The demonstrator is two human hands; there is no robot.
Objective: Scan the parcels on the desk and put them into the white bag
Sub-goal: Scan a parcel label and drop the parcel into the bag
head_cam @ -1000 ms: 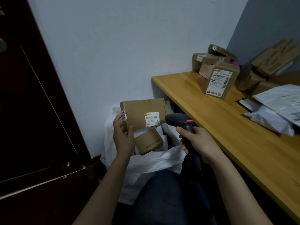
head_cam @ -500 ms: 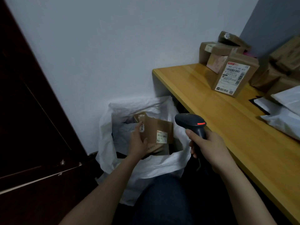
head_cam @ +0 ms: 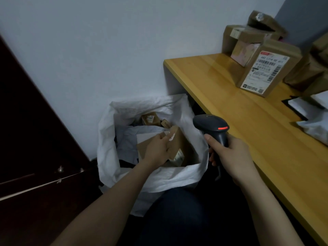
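Trouser cloth, dark blue and stretched over a knee (head_cam: 177, 213), lay nearest, just in front of the white woven plastic bag (head_cam: 177, 176) that stood open on the floor. Both bare forearms reached forward on either side of that knee.

Over the bag's near rim, the left hand (head_cam: 156, 150) was inside the mouth. Its fingers curled around the upper edge of a brown cardboard parcel (head_cam: 181, 142), holding it firmly. The parcel was tilted and sat low within the bag, with a small printed label on its lower right face. It rested against pale grey wrapping and another cardboard flap.

Just right of the bag, the right hand (head_cam: 232, 153) was wrapped tightly round the grip of a black handheld barcode scanner (head_cam: 211, 122). The scanner's head pointed toward the bag and a red strip glowed on its top.

Deeper in the bag, by its far wall, sat a small brown box (head_cam: 150, 118).

Right of the bag ran a yellow wooden desk (head_cam: 239, 112). On it, well apart from the bag, grey plastic mailers (head_cam: 314, 126) lay at the right edge. Beyond them, a brown carton with a large white shipping label (head_cam: 266, 70) leaned upright. A stack of plain brown boxes (head_cam: 248, 38) stood behind it.

Left of the bag was a dark wooden door (head_cam: 35, 130). Behind the bag rose a pale plastered wall (head_cam: 106, 50).
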